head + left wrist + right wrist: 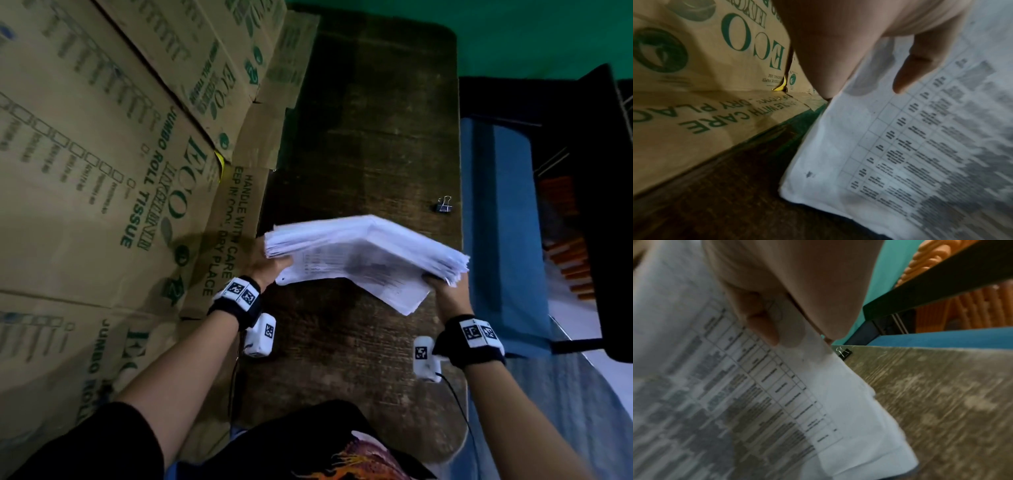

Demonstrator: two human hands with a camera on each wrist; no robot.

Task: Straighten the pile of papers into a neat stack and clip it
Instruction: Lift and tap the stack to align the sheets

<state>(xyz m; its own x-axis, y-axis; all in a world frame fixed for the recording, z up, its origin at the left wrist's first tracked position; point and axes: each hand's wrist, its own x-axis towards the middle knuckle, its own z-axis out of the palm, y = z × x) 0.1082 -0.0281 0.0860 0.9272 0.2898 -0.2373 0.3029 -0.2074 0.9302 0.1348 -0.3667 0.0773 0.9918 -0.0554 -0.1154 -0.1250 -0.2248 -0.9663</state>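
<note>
The pile of papers (363,253) is held above the dark wooden table (359,137), tilted up on its long edge, one short end in each hand. Sheets are not flush: edges fan at both ends, and a few printed pages sag below the main block toward the person.

The left hand (265,263) grasps the left end, fingers curled onto the printed face as the left wrist view shows (908,76). The right hand (445,291) grasps the right end likewise, with one fingertip pressed on the sheet in the right wrist view (764,331).

Risks, as judged: the loose lower sheets could slip out if the pile is tapped down before they are gathered in; a grip held only at the ends could let the middle bow and splay further.

The binder clip (444,204) stands on the table beyond the right end of the pile, very near the table's right edge, apart from the papers. A sweep of the pile's right end might knock it off.

Printed cardboard cartons (102,154) crowd the left side, close to the left hand, limiting room there. A blue surface (496,222) lies just right of the table.
</note>
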